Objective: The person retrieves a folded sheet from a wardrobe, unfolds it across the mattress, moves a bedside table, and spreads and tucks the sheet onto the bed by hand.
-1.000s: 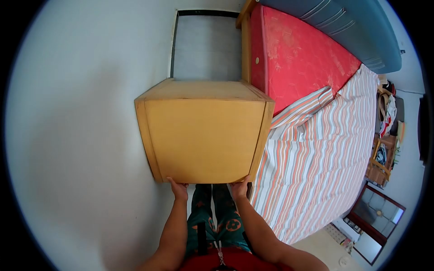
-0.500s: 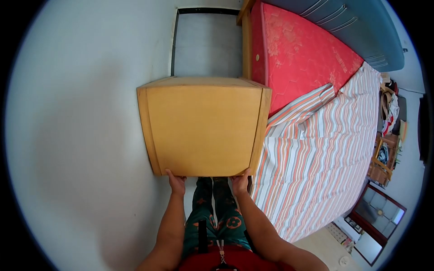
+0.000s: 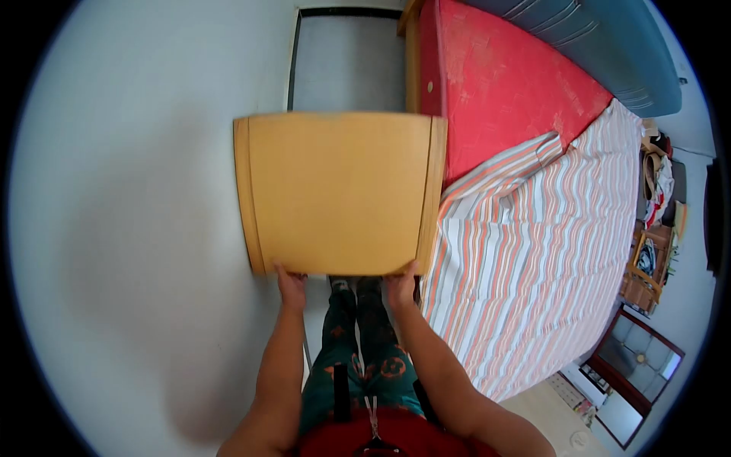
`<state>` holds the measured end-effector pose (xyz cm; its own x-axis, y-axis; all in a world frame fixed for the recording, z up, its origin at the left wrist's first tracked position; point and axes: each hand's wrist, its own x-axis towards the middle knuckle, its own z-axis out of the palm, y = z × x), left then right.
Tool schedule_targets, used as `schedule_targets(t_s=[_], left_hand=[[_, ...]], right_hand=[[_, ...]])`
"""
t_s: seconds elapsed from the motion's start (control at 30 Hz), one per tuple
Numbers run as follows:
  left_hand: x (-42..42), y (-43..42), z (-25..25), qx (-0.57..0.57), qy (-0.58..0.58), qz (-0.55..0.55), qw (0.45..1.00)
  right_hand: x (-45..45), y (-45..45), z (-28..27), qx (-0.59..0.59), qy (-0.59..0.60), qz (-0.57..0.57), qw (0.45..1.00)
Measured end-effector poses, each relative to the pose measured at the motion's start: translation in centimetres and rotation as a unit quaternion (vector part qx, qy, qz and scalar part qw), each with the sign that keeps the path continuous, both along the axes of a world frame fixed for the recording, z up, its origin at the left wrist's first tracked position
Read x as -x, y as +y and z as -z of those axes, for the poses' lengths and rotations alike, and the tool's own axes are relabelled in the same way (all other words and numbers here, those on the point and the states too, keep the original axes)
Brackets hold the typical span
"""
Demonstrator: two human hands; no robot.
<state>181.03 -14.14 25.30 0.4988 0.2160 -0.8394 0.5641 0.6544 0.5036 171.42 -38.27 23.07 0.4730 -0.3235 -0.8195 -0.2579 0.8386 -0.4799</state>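
Observation:
A light wooden nightstand [image 3: 339, 194] stands in front of me between the wall and the bed, its flat yellowish top facing up at the camera. At its near left corner my left hand [image 3: 291, 289] is closed on the edge, thumb on top and fingers out of sight underneath. My right hand [image 3: 400, 289] grips the same near edge by the right corner, its thumb also above. The nightstand's front and its base are hidden from this angle.
On the left rises a white wall [image 3: 152, 190]. Along the right is a bed with a red mattress [image 3: 518, 91], a striped sheet [image 3: 525, 259] and a blue headboard [image 3: 609, 46]. Grey floor [image 3: 350, 65] shows beyond the nightstand. A wooden chair [image 3: 646, 266] stands far right.
The nightstand has shifted away from me and slightly left, with both hands still on its near edge. Its far side face, visible before, has dropped out of sight.

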Motion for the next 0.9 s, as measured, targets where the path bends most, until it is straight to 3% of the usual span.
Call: schedule_targets(t_s=[0.13, 0.17, 0.23, 0.3, 0.47, 0.7, 0.9], left_hand=[[-1.6, 1.6, 3.8, 0.061, -0.088, 0.036, 0.994], [-3.1, 1.0, 3.2, 0.032, -0.065, 0.045, 0.996], [-6.1, 0.2, 3.2, 0.011, -0.033, 0.055, 0.998], [-7.3, -0.6, 3.4, -0.001, -0.015, 0.043, 0.999], [-6.2, -0.6, 2.4, -0.006, -0.030, 0.055, 0.998], [-5.5, 1.3, 4.8, 0.030, -0.038, 0.013, 0.999], [-5.2, 1.0, 5.3, 0.003, -0.044, -0.011, 0.999]], right_hand=[[-2.9, -1.3, 1.2, 0.012, 0.012, 0.009, 1.000], [-4.8, -1.4, 0.6, 0.007, 0.057, 0.033, 0.998], [-6.9, -2.9, 1.3, 0.022, 0.011, -0.034, 0.999], [-9.1, -3.3, 0.0, 0.015, 0.044, 0.004, 0.999], [-7.8, -3.8, -0.3, -0.022, 0.017, -0.013, 1.000], [-7.0, -4.9, -0.4, -0.078, -0.020, -0.028, 0.996], [-7.6, -4.4, -0.5, -0.021, 0.027, -0.044, 0.998]])
